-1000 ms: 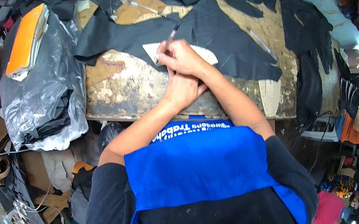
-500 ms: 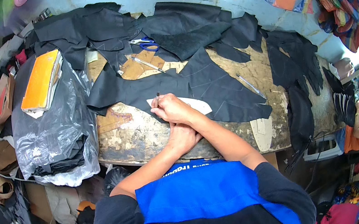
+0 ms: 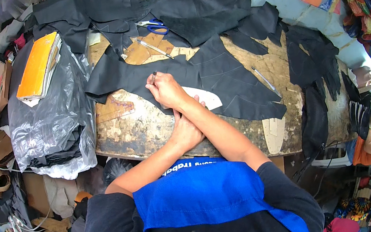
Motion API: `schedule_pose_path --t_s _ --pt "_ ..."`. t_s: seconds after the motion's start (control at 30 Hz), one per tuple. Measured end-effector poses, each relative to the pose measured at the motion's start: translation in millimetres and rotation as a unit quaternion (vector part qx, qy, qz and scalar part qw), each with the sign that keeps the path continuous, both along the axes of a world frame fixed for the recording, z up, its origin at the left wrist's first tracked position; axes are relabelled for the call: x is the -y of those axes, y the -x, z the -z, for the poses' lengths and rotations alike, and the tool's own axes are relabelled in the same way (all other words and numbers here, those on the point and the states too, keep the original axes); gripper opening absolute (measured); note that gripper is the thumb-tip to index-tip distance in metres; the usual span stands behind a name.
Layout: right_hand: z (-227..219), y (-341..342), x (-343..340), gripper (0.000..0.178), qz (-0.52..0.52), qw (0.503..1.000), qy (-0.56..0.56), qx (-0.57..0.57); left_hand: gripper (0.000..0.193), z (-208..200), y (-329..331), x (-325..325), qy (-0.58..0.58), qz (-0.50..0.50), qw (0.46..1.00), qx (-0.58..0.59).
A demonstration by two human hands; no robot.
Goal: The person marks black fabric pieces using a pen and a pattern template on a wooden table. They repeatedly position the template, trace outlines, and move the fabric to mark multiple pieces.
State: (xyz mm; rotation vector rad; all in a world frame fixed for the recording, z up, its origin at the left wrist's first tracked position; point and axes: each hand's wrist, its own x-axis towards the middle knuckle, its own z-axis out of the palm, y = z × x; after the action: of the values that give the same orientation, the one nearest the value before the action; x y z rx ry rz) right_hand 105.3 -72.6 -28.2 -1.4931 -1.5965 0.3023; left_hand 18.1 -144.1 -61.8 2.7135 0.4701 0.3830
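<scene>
My right hand point(image 3: 166, 90) is closed around a pen point(image 3: 153, 77) over the black leather point(image 3: 137, 77). Under it lies a white pattern piece point(image 3: 206, 96), partly covered by my hands. My left hand point(image 3: 188, 130) rests at the near edge of that leather, crossed beneath my right wrist. Its thumb and a few fingertips show on either side of the wrist, apart and pressed toward the pattern piece; the rest of its fingers are hidden. Pale drawn outlines mark the leather to the right of the pattern piece.
Blue-handled scissors point(image 3: 155, 26) and two more pens lie farther back and right. A cream pattern piece point(image 3: 275, 135) sits at the table's near edge. On the left, an orange notebook point(image 3: 38, 65) tops a plastic-wrapped bundle point(image 3: 50, 130). A person in orange point(image 3: 369, 149) is far right.
My right hand with the pen has shifted slightly away from me, and left fingertips now show past the right wrist. The whole view has also shifted a little.
</scene>
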Motion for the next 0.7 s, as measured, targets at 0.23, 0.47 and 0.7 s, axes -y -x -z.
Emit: schedule_pose_path --t_s 0.23,0.47,0.7 --pt "3 -4 4 0.008 0.024 0.997 -0.028 0.062 0.067 -13 -2 -2 0.003 0.008 0.999 -0.042" --pt "-13 -74 83 0.015 0.164 0.983 0.077 0.042 0.077 -40 -10 -2 -0.091 -0.013 0.987 -0.129" --pt "-8 -81 153 0.015 0.293 0.954 0.054 0.014 0.077 -57 -20 -8 -0.069 -0.001 0.979 -0.191"
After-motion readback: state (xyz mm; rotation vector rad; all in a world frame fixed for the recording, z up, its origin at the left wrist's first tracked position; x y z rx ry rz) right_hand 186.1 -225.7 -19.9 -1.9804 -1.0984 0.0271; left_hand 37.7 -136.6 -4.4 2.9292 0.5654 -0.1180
